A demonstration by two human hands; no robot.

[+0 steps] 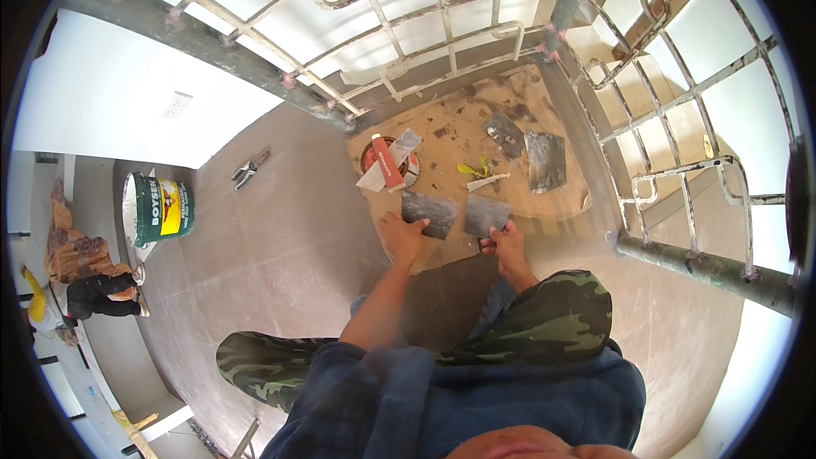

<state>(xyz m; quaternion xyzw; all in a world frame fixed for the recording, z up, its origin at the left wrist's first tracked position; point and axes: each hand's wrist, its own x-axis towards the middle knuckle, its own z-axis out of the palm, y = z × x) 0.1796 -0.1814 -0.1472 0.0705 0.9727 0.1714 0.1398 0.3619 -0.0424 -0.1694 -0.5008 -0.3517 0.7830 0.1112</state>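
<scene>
My left hand [401,236] pinches a dark grey sheet of sandpaper [432,214], its thumb on the top face. In my right hand [508,248] is a smaller grey sandpaper piece [486,216], gripped at its lower right corner. The two pieces are side by side, a narrow gap between them, over a stained brown cardboard sheet [442,136]. Farther off lie two more dark worn pieces, a larger one [546,161] and a crumpled one [505,134]. A yellow-green scrap [478,168] and a whitish strip [487,182] rest just beyond my hands.
A round tin [411,172] with a red-and-white box [388,161] on top stands on the cardboard. White, chipped metal grilles [450,38] rise ahead and at right. Pliers [246,172] and a green bucket [161,208] are on the left floor; cloths [81,255] lie beyond.
</scene>
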